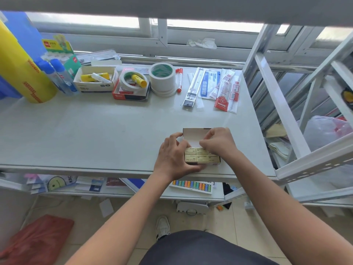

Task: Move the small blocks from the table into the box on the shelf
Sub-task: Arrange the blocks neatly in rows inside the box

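Note:
A small white cardboard box (193, 135) sits near the front edge of the grey shelf surface (95, 131), its lid flap raised toward the window. Several small tan blocks (202, 158) lie packed in rows inside it. My left hand (174, 157) grips the box's left side, thumb at the front corner. My right hand (218, 143) rests on the blocks at the box's right rear, fingers curled down onto one of them. Whether a block is pinched in those fingers is hidden.
At the back stand tape rolls (162, 77), a box of glue sticks (95, 79), a red marker (179, 80), packaged stationery (215, 87), glue bottles (57, 75) and a yellow roll (21, 73). White shelf frames (286, 119) rise on the right. An abacus (192, 186) lies on the lower shelf.

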